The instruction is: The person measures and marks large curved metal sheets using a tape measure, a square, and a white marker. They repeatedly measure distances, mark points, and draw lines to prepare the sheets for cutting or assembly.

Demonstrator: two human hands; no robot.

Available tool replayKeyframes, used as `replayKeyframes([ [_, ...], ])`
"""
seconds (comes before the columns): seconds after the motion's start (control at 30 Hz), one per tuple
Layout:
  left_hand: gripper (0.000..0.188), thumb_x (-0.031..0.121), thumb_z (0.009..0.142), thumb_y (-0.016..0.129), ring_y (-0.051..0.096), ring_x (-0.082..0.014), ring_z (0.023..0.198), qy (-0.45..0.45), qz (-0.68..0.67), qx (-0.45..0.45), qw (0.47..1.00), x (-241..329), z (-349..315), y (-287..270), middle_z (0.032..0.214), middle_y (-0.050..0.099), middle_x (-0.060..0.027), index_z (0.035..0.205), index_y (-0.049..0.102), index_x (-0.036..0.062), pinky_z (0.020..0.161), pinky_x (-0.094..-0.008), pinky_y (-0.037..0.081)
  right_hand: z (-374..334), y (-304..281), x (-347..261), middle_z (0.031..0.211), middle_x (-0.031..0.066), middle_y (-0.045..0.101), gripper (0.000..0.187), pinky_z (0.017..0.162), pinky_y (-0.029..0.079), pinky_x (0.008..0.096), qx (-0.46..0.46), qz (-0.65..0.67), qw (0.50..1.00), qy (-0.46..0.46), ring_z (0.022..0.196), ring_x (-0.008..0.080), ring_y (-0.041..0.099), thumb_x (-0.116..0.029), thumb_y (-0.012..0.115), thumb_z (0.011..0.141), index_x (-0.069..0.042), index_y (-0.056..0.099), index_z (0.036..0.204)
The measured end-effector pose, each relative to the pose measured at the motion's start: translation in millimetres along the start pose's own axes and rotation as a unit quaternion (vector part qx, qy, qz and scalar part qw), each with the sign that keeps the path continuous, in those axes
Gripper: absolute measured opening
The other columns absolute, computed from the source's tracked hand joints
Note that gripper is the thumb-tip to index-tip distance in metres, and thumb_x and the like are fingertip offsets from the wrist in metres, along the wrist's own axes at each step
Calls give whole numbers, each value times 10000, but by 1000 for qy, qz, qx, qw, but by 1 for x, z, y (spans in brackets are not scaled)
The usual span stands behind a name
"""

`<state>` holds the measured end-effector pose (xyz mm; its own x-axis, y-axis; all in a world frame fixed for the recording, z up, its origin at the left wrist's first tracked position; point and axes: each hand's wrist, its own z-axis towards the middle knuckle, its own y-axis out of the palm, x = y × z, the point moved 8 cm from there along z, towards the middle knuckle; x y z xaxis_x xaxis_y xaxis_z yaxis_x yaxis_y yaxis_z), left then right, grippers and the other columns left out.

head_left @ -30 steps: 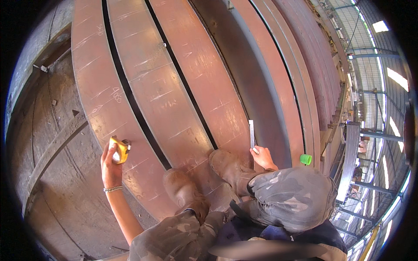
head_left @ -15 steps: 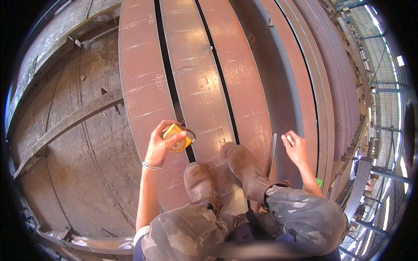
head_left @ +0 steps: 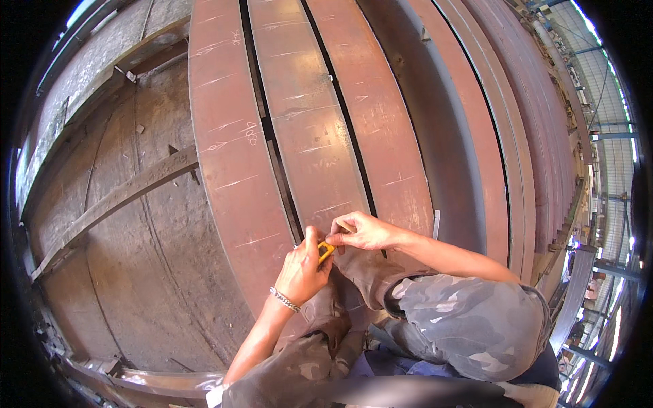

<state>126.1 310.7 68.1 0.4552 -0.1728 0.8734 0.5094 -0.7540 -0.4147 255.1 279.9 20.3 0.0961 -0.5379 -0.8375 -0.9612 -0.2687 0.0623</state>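
Observation:
My left hand (head_left: 303,272), with a chain bracelet at its wrist, is closed round a yellow tape measure (head_left: 327,251), mostly hidden by the fingers. Against it from the right comes my right hand (head_left: 371,232), its fingertips at the tape measure's edge. A short pale stick of chalk (head_left: 345,226) is pinched in that hand. Both hands are above my brown boots (head_left: 367,272), which rest on reddish-brown steel beams. White chalk lines cross the left beam (head_left: 235,163) and the middle beam (head_left: 309,129).
Dark gaps separate the beams. To the right, a deep channel (head_left: 435,129) runs beside more stacked beams (head_left: 537,136). On the left, lower down, lies a dirty floor (head_left: 170,272) crossed by a steel bar (head_left: 122,204). A small pale metal piece (head_left: 437,223) stands by the channel.
My right hand has come left from beside my knee to the tape measure. My left hand has moved right and nearer with the tape measure, and both hands now meet above the boots.

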Motion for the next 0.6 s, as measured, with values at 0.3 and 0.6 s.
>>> replayKeyframes([
  [0.3, 443, 118, 879, 670, 707, -365, 856, -16, 182, -26, 983, -33, -21, -25, 980, 673, -148, 1308, 590, 196, 726, -468, 583, -7, -81, 53, 773, -19, 558, 250, 444, 273, 166, 93, 163, 979, 80, 551, 9, 416, -269, 740, 930, -51, 636, 990],
  [0.6, 443, 75, 830, 717, 678, -318, 873, -11, 304, -36, 952, -91, 6, -65, 971, 653, -95, 1240, 705, 241, 774, -426, 573, -19, -127, 110, 736, 130, 701, 298, 657, 511, 396, 299, -144, 933, 142, 714, 208, 691, -308, 708, 940, -14, 688, 893],
])
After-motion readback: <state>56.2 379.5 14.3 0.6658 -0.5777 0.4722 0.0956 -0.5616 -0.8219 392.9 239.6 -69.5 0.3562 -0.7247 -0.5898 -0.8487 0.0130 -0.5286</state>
